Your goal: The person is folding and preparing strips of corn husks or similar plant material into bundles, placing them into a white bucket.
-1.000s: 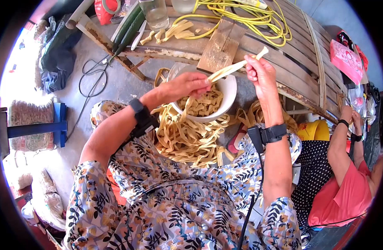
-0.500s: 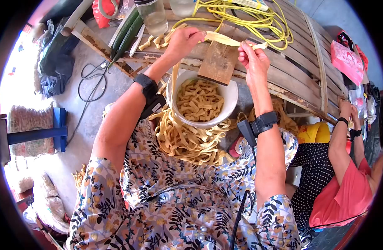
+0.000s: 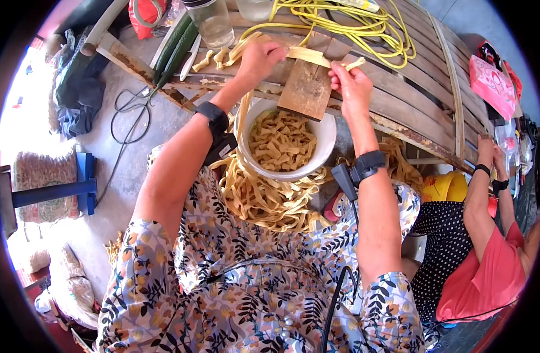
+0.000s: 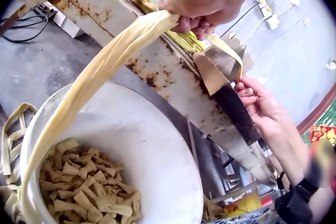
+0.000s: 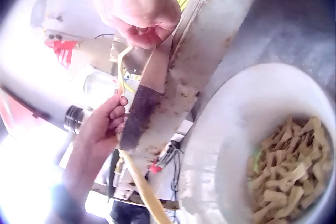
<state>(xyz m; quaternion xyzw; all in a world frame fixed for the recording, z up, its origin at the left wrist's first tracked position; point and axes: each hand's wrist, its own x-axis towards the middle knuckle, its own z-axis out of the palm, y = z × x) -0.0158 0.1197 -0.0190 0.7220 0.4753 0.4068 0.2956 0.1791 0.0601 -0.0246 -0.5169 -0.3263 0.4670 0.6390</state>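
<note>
A pale yellow strip (image 3: pixel 308 56) is stretched between both hands above a small wooden board (image 3: pixel 308 88) at the slatted table's edge. The left hand (image 3: pixel 260 60) pinches it on one side; its long tail (image 4: pixel 86 85) hangs down past the bucket in the left wrist view. The right hand (image 3: pixel 352 85) pinches the strip near its other end, a short knobbly tip sticking out beyond the fingers. Below the board stands a white bucket (image 3: pixel 326 141) holding short cut pieces (image 3: pixel 280 141). Long loose strips (image 3: pixel 264 203) lie heaped beside the bucket.
On the slatted table (image 3: pixel 393 94) are a coiled yellow hose (image 3: pixel 382 35), a glass jar (image 3: pixel 214 26), cucumbers (image 3: pixel 175 53), a knife (image 3: pixel 190 59) and a few knotted strips (image 3: pixel 220 59). Another person in a red top (image 3: pixel 482 276) sits at the right.
Both hands have moved from over the bucket up to the board, the left hand going farthest. The strip, slanted before, now lies nearly level over the board, and the bucket's contents are uncovered.
</note>
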